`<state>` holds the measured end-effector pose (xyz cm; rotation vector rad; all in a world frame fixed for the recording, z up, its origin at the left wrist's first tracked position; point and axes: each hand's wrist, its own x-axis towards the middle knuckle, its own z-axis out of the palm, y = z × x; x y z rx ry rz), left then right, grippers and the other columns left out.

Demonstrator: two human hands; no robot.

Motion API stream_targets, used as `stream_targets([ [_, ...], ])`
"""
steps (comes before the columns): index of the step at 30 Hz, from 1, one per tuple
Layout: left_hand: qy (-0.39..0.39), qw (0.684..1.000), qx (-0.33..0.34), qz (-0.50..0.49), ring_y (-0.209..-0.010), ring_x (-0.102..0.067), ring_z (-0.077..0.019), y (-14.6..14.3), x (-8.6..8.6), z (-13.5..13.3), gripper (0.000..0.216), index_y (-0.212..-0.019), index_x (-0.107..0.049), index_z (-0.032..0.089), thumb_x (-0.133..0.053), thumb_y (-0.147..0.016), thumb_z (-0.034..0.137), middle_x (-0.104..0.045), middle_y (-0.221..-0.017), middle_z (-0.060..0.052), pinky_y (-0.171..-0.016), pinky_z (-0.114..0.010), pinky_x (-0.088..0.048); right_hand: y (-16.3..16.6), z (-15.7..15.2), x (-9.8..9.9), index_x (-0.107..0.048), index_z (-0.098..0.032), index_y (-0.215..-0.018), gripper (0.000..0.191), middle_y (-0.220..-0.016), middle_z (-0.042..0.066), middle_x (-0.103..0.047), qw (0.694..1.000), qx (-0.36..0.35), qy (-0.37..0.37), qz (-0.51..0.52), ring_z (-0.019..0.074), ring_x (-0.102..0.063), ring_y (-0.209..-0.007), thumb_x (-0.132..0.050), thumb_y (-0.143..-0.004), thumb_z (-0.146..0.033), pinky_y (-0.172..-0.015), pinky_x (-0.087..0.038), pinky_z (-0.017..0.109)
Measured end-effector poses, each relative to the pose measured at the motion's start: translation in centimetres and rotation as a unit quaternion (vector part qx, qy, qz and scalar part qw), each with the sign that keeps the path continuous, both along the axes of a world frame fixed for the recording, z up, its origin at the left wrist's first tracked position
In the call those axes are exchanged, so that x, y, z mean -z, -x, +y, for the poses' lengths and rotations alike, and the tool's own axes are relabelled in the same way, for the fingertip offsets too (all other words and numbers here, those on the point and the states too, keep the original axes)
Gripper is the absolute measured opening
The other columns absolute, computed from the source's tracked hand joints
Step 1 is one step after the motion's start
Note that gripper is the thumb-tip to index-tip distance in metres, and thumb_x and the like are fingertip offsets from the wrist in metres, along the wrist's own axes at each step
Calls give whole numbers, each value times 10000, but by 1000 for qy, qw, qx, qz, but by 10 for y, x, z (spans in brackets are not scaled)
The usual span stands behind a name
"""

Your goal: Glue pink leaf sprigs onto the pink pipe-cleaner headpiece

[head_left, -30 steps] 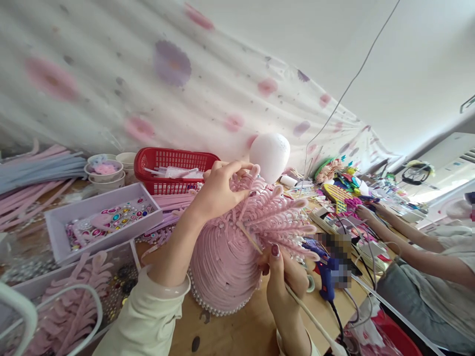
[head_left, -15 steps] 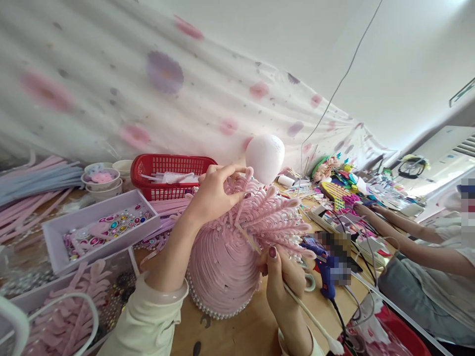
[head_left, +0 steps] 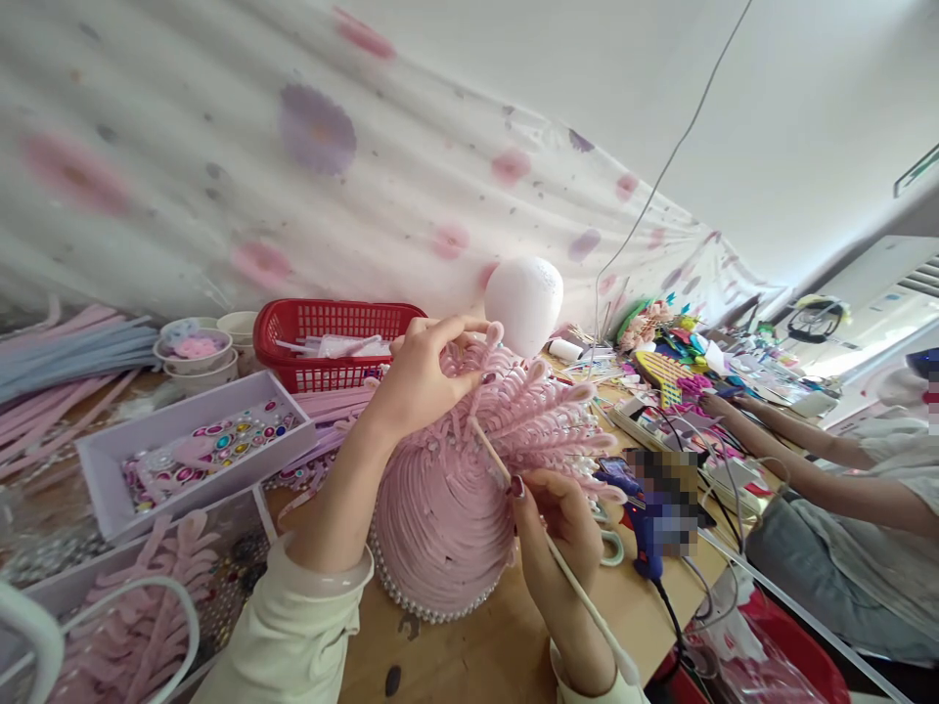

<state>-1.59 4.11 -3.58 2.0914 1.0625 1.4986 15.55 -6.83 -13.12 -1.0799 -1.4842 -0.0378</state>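
As the head view shows, the pink dome (head_left: 444, 528) stands on the wooden table (head_left: 462, 665); beyond its rounded front, the left hand (head_left: 432, 376) half-curls about a pink frond (head_left: 496, 334), its grip partly hidden. The right hand (head_left: 558, 533), at the dome's right, closes thumb and fingers on a slender pale stick (head_left: 589, 603), whose tip meets the dome. The red basket (head_left: 344, 375) sits behind-left of it.

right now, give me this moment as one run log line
left grip: on upper pink chenille fronds | right grip: holding white-ended stick, opposite end at pearl-edged pink piece | blue glue gun: nearby, unheld
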Motion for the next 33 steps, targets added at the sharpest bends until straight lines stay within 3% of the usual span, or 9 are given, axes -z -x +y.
stream_targets([
  [14,2,1000,-1,5,-1085,-584,-249,0,0,0,448,-1171,-685,249,-760,-745,132,-737,-1127,-41,-974,-432,-441,-2,0,7,-644,-212,-999,134,-785,-4,-684,1000,-3,14,20,100,-649,-592,-650,-881,-148,-532,-542,178],
  [22,9,1000,2,5,-1106,-578,-257,2,0,0,475,-1187,-686,264,-760,-735,137,-734,-1113,-49,-961,-429,-460,-2,-5,5,-630,-212,-945,133,-720,-18,-626,998,-49,-29,-3,107,-583,-581,-643,-872,-102,-530,-503,210],
  [30,2,1000,-9,10,-1093,-588,-261,2,1,1,465,-1162,-703,268,-775,-722,135,-738,-1086,-48,-978,-446,-447,-1,-3,4,-654,-208,-958,77,-729,-19,-644,999,-18,46,20,104,-577,-553,-672,-883,-199,-486,-461,203],
  [33,6,1000,-4,9,-1096,-584,-258,2,2,1,478,-1182,-697,273,-772,-728,145,-734,-1098,-51,-971,-442,-451,-3,-5,2,-651,-196,-818,72,-648,-33,-597,998,-13,65,-7,98,-523,-515,-673,-884,-217,-467,-403,214],
])
